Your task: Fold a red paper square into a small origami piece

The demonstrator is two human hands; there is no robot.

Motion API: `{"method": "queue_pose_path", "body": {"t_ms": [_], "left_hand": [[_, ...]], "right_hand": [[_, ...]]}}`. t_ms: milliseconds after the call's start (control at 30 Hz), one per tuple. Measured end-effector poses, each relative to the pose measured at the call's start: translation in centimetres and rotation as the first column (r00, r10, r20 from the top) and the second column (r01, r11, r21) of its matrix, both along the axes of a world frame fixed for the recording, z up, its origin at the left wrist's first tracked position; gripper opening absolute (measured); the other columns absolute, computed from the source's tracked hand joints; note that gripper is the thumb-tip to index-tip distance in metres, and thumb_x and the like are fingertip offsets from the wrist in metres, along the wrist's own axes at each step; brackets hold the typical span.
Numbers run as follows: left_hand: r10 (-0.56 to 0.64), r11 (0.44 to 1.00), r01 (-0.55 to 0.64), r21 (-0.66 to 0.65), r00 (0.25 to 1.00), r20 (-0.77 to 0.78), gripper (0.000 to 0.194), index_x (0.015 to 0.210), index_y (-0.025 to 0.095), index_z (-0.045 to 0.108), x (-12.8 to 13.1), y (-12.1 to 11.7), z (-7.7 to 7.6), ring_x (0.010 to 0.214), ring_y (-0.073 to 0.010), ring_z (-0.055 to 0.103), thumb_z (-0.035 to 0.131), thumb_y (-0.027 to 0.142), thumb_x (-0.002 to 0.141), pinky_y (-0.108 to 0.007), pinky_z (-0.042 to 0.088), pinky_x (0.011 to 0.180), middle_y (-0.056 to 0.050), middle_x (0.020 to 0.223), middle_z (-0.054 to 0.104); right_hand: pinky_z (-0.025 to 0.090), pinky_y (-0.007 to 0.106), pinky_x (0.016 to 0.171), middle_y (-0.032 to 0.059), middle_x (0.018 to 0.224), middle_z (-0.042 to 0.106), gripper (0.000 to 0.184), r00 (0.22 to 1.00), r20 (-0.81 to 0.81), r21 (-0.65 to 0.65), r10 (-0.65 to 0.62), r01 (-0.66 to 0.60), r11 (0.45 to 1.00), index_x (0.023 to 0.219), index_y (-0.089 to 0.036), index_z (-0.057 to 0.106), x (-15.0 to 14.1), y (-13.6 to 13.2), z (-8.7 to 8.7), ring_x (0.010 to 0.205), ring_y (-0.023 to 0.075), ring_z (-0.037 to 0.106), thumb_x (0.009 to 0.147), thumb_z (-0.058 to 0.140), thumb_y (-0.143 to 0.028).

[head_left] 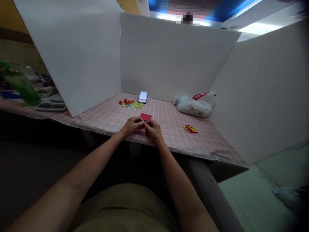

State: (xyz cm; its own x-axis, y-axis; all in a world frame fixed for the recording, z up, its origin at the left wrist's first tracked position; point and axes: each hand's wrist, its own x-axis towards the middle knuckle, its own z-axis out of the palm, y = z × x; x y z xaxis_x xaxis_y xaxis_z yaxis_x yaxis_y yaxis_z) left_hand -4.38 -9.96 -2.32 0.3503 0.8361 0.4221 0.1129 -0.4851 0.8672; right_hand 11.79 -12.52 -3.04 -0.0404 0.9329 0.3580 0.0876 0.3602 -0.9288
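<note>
One left hand (133,125) and one right hand (154,129), making two. Between both, at least one piece of red paper (146,116); cannot tell whether one or more. One desk (166,111). One phone (143,96). In the cluster of small folded shapes, one blue shape (128,106), several yellow shapes (135,108) and several orange-red shapes (127,101), too small and crowded for an exact count. One bunch of red-and-yellow cut-outs (191,129), layers too blurred to count. At least one white plastic bag (196,108). Three white panels (169,54). One green bottle (20,85). One scale (51,107).
</note>
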Motion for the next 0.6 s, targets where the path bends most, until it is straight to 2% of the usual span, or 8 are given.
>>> {"method": "queue_pose_path", "body": {"t_ms": [133, 300, 600], "left_hand": [[0.009, 1.0, -0.009, -0.006, 1.0, 0.016, 0.021, 0.08, 0.014, 0.069, 0.08, -0.02, -0.04, 0.061, -0.0124, 0.058, 0.063, 0.034, 0.084, -0.024, 0.046, 0.061, 0.0, 0.066, 0.063], [0.003, 1.0, -0.003, -0.013, 1.0, 0.012, 0.019, 0.082, 0.014, 0.068, 0.05, -0.14, 0.06, 0.06, -0.0115, 0.057, 0.063, 0.032, 0.084, -0.023, 0.045, 0.06, 0.0, 0.067, 0.063], [0.013, 1.0, -0.013, -0.013, 1.0, 0.002, 0.018, 0.084, 0.014, 0.067, -0.07, -0.26, 0.13, 0.063, -0.0125, 0.06, 0.063, 0.032, 0.083, -0.025, 0.048, 0.063, -0.001, 0.071, 0.067]], "right_hand": [[0.041, 0.028, 0.062, 0.0006, 0.067, 0.063, 0.015, 0.999, 0.031, 0.049, -0.021, 0.019, 0.999, 0.066, -0.02, 0.061, 0.0, -0.02, 0.24, 0.064, 0.0155, 0.055, 0.075, 0.064, -0.031], [0.04, 0.028, 0.063, -0.0002, 0.064, 0.062, 0.014, 0.999, 0.037, 0.06, -0.029, 0.027, 0.998, 0.064, -0.02, 0.06, -0.02, -0.14, 0.47, 0.064, 0.0151, 0.053, 0.074, 0.064, -0.028], [0.039, 0.025, 0.053, -0.0013, 0.062, 0.06, 0.018, 0.998, -0.039, -0.047, 0.055, -0.056, 0.997, 0.072, -0.023, 0.059, 0.24, -0.11, 0.15, 0.06, 0.0151, 0.054, 0.077, 0.066, -0.039]]}}
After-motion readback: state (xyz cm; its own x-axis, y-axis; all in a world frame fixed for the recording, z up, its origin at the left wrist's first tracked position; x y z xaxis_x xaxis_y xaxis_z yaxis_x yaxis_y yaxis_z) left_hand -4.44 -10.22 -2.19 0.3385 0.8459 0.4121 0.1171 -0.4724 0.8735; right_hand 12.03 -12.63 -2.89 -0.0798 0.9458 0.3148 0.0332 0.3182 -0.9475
